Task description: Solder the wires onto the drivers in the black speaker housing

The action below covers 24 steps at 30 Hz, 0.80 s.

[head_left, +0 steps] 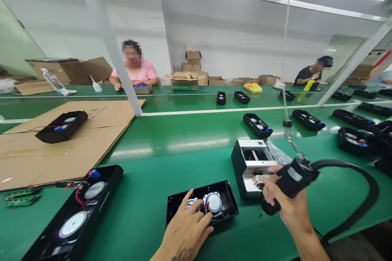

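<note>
Head view: L hand (186, 232) on open black speaker housing (202, 204), fingers (196, 209) spread apart, tips resting on & around the round driver (213, 204) and the smaller part beside it; can't tell how hard they press. Housing lies flat on green bench (137, 228), open side up, red wires inside.

R hand (289, 200) up just right of it, fingers (271, 195) curled together, clamped round black corded tool (294, 179). Thick black cable (364, 187) loops down R; thin line (288, 61) runs up from tool to ceiling. Tool's lower end near white/black jig (251, 167), silver part (256, 180) sitting in it. Clear plastic bag (278, 153) just behind jig.

Lower L: 2nd open housing (73, 220) w/ 2 drivers, green PCBs (21, 198) beside it. Cardboard sheet (61, 147) past those, another housing (63, 126) on it. More housings (257, 125) in row on bench to R.

Far bench: person in pink top (136, 71), hand near small box of parts (142, 87). Person in dark tee (308, 74) far R. Cartons (192, 67) stacked by back wall, yellow bag (252, 87) & plastic bottle (52, 80) on far bench.
</note>
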Motion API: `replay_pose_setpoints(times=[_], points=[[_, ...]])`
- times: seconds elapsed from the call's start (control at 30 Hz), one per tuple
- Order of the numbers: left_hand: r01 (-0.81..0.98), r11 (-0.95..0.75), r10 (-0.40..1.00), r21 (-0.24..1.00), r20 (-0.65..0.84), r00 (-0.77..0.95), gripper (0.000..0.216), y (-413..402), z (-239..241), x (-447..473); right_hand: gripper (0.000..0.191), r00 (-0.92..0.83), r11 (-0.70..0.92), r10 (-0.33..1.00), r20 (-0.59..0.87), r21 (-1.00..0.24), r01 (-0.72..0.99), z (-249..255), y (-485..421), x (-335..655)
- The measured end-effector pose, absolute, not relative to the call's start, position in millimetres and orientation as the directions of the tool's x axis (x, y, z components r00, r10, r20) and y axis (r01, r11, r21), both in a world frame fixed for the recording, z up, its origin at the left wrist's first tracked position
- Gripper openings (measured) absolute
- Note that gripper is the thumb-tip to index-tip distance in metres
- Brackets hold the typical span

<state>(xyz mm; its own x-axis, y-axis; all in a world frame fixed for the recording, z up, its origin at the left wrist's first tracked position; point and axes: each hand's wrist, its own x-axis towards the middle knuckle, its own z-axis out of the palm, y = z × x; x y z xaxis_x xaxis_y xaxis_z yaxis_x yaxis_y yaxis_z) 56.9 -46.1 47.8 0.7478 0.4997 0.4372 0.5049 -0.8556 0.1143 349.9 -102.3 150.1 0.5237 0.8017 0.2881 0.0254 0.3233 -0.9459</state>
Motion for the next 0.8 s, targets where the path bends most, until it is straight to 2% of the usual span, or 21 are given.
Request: replay_pose_setpoints(times=[0.1, 0.27, 0.47, 0.67, 0.8], points=[[0.504, -0.857, 0.49, 0.107, 0.468, 0.735, 0.017, -49, 42, 57, 0.026, 0.482, 0.45, 0.812, 0.328, -0.878, -0.162, 144, -116, 323], [0.514, -0.846, 0.516, 0.141, 0.458, 0.724, 0.019, -50, 39, 60, 0.02, 0.421, 0.565, 0.796, 0.435, -0.784, -0.258, 131, -115, 284], [0.517, -0.839, 0.531, 0.17, 0.463, 0.71, 0.018, -50, 40, 61, 0.017, 0.327, 0.525, 0.836, 0.44, -0.816, -0.245, 114, -101, 267], [0.504, -0.844, 0.525, 0.185, 0.479, 0.704, 0.014, -51, 42, 62, 0.02, 0.404, 0.429, 0.867, 0.291, -0.849, -0.31, 117, -104, 252], [0.506, -0.844, 0.52, 0.177, 0.5, 0.692, 0.016, -51, 42, 62, 0.02, 0.407, 0.418, 0.87, 0.277, -0.853, -0.313, 117, -103, 243]])
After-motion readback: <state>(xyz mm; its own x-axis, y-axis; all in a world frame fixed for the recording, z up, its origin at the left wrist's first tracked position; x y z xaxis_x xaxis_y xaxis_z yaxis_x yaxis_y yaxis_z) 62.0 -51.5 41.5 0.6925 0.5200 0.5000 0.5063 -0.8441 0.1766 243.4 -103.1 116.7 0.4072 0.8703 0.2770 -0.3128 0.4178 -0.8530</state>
